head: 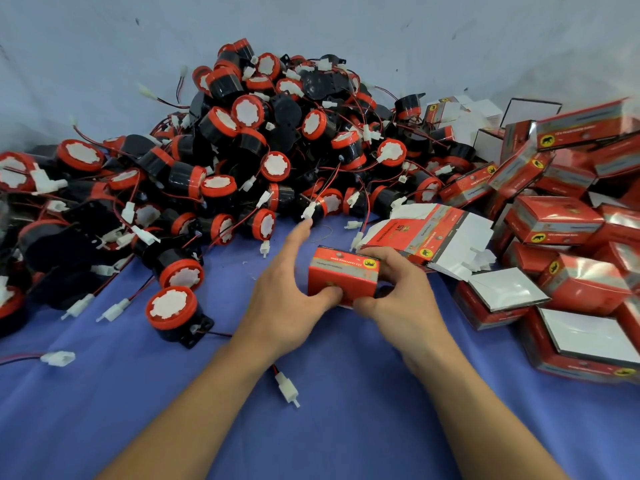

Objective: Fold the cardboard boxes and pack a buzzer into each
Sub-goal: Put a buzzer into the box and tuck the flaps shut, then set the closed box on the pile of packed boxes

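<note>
A small red cardboard box (343, 273) stands folded on the blue cloth in the middle. My right hand (401, 292) grips its right side, fingers curled over the top edge and thumb on the front face. My left hand (287, 292) presses its thumb against the box's front lower left, while its fingers stretch out toward the buzzers. A big heap of black buzzers with red caps (249, 143) and red wires fills the left and back. One buzzer (173, 311) lies apart, left of my left hand. A stack of flat unfolded boxes (429, 237) lies just behind the box.
Many closed and open red boxes (568, 237) are piled at the right. A loose white connector (287, 388) with a red wire lies on the blue cloth (329, 427) between my forearms. A grey-blue wall rises behind the heap.
</note>
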